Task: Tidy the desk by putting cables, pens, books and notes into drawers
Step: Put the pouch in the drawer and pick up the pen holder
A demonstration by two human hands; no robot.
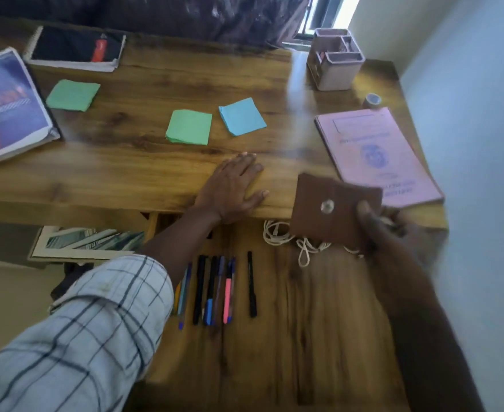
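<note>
In the head view the left hand point(233, 188) lies flat, fingers straight, on the bench point(126, 162) edge, while the right hand point(375, 224) at its 3 o'clock pinches a brown snap pouch point(331, 209) over the white cable point(286, 236) in the open drawer point(304, 322), with the pens point(215, 286) at 6 o'clock there and the pink book point(375, 156) at 2 o'clock, its print too blurred to read.

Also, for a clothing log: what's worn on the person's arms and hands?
Left arm: pale blue sleeve with dark check lines, rolled up the forearm. Right arm: blurred, no sleeve in view. No watch, ring or glove shows on either.
</note>
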